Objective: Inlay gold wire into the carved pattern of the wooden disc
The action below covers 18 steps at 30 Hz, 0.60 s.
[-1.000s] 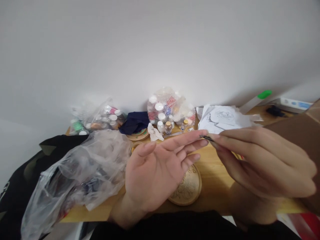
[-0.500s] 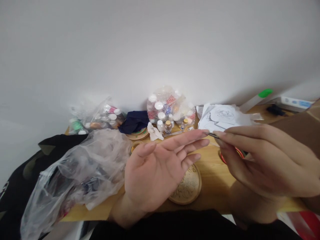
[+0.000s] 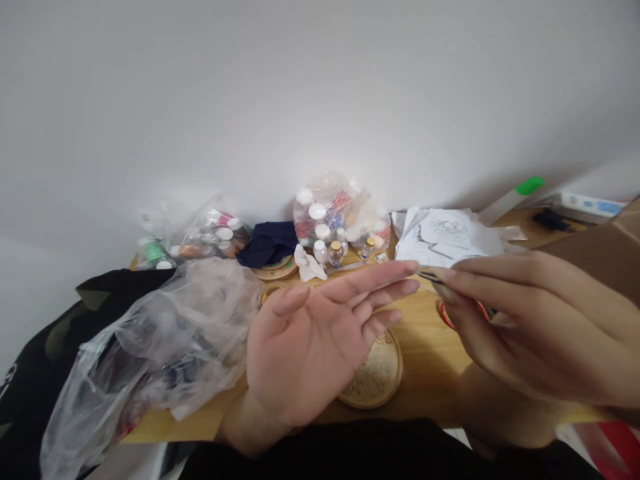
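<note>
My left hand is raised palm-up over the wooden table, fingers stretched out and apart, holding nothing. My right hand comes in from the right with its fingers pinched on thin dark tweezers. The tweezer tip sits at the tip of my left index finger. A round carved wooden disc lies on the table under my left hand. A red ring-shaped thing shows partly behind my right fingers.
A crumpled clear plastic bag lies at the left over dark cloth. At the back stand bags of small capped bottles, a navy cloth, loose bottles, printed papers and a green-capped tube. A brown box is at right.
My right hand has drawn slightly to the right with the tweezers, uncovering part of the red ring. My left hand has stayed nearly still.
</note>
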Motion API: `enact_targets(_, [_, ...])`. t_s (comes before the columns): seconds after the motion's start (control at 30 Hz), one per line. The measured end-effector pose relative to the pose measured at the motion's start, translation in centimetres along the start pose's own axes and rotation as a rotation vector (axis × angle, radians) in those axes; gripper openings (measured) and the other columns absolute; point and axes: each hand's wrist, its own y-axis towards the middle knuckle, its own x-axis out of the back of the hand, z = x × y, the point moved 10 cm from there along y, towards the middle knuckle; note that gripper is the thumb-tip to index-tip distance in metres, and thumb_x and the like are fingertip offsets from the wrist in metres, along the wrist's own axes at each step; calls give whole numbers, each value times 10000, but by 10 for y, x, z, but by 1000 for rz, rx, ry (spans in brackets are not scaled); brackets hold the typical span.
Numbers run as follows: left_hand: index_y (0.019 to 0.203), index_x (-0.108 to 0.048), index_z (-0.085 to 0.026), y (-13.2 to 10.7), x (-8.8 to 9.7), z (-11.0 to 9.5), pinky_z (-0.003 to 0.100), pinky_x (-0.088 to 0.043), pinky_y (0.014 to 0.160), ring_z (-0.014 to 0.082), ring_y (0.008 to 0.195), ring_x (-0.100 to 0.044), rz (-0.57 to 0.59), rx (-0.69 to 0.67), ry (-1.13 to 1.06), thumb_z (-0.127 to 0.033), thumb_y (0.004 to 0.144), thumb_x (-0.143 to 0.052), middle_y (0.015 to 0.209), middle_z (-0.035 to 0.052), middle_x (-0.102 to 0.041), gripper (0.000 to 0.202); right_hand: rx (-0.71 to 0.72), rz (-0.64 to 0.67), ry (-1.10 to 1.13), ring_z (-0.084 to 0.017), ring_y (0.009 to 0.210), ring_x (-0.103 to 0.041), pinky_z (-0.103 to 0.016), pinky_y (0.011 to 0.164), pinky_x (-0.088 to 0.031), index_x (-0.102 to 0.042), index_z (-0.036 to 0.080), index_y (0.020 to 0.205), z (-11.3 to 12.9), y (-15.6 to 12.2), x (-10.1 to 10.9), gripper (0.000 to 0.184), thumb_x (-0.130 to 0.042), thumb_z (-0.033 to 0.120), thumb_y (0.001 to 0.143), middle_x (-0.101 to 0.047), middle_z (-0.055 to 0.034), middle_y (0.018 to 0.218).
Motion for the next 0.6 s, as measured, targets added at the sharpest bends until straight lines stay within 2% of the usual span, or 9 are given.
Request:
enact_targets(0.17, [1231,-674,-106,1,2,0,387,-276,1204,311,1441,-395,-15,5,18,-486,858,-430,1417,98,-587,586,2,3,8,-143,629,-616,-310,579,-490,-682,194,822,2,3,0,121,-705,75,828,-691,-24,744])
enact_targets(0.3, [1234,-671,-100,1,2,0,368,-304,1186,304,1426,-418,-21,3,14,-481,856,-425,1409,94,-594,590,68,58,39,-146,621,-603,-316,571,-475,-685,183,816,8,6,-3,143,-713,43,804,-687,-42,758])
enact_targets(0.4, [1232,-672,-103,1,1,-1,369,-308,1182,293,1420,-426,-14,-1,6,-471,856,-411,1402,85,-604,587,43,43,43,-150,613,-597,-323,568,-470,-687,164,813,6,6,-2,138,-696,26,807,-684,-56,747])
enact_targets(0.47, [1233,-671,-106,0,1,0,374,-295,1188,289,1422,-425,-8,2,5,-466,858,-405,1404,84,-602,584,30,18,42,-152,611,-601,-322,555,-474,-686,183,802,5,5,-1,148,-687,36,817,-686,-43,746])
enact_targets(0.6, [1238,-666,-103,0,1,1,366,-297,1183,288,1420,-425,-3,6,8,-468,860,-405,1400,84,-602,587,67,56,46,-150,619,-606,-314,534,-475,-678,220,793,7,6,-3,191,-663,33,831,-682,-24,744])
